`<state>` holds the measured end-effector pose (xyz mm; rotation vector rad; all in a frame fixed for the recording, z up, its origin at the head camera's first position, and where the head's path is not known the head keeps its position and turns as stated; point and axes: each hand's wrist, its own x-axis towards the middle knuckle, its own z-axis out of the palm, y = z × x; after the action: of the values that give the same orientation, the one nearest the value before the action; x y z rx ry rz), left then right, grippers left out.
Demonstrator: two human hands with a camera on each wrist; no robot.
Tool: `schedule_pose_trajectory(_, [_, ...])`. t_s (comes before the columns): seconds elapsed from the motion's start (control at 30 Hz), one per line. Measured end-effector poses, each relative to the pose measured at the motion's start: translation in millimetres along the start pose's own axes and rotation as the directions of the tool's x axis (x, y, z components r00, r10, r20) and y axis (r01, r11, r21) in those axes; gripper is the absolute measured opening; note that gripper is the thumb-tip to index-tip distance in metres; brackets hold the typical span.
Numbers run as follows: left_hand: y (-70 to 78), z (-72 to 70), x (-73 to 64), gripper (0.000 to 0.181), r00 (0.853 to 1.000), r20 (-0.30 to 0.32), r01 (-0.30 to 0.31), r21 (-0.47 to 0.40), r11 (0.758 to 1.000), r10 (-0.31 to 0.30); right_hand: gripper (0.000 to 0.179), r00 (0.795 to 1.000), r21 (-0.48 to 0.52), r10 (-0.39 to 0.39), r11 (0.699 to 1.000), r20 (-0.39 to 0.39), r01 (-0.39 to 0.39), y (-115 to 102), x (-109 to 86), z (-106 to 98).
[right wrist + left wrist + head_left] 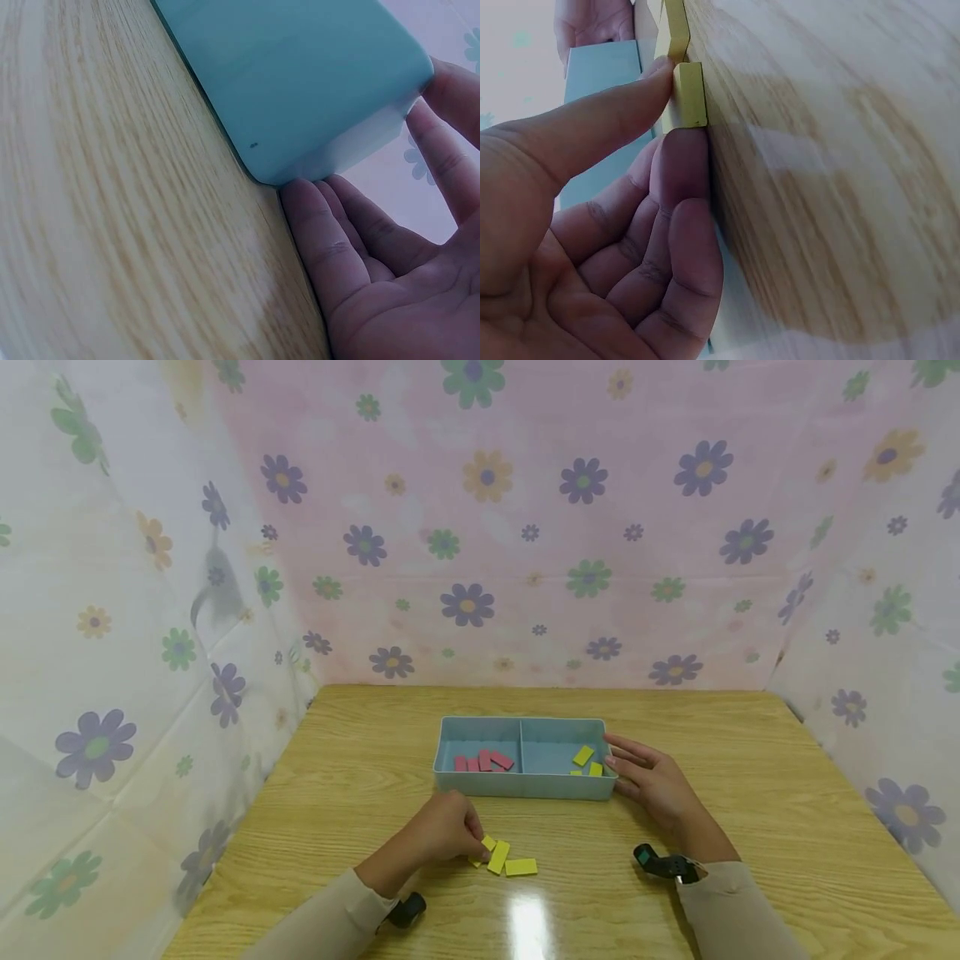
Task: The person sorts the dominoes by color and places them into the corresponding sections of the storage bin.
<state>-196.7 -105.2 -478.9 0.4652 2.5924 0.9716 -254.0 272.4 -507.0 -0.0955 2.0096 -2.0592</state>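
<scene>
On the wooden table my left hand [448, 828] pinches a small yellow tile [693, 97] between thumb and fingertips, low over the surface. More yellow tiles lie right beside it, among them a tilted one [498, 857] and one lying flat [521, 867]. Behind them stands a light blue two-compartment box [525, 787]. Several pink tiles [484, 761] lie in its left compartment and a few yellow tiles [582, 756] in the right one. My right hand [660, 785] rests its extended fingers against the box's right end, with fingertips along the rim and lower edge.
A wooden table [360, 752] extends around the box. Flower-patterned cloth [525, 552] hangs along the back and both sides. Each wrist carries a black camera device, one on the left [407, 911] and one on the right [663, 864].
</scene>
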Motion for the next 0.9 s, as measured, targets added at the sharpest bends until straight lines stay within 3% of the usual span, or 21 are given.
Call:
schedule_pose_trajectory(0.57, [8.0,-1.3,-3.1,0.023,1.000,-0.025,0.006,-0.030,1.000,-0.007,0.066,0.999,-0.015,-0.027,1.000,0.018,0.027,3.0,0.5,-2.1])
schedule_pose_trajectory(0.9, [7.6,0.7,-0.8,0.020,0.999,-0.049,-0.020,0.018,1.000,0.021,0.066,1.000,0.003,-0.029,1.000,0.009,0.029,4.1,1.1,-1.2])
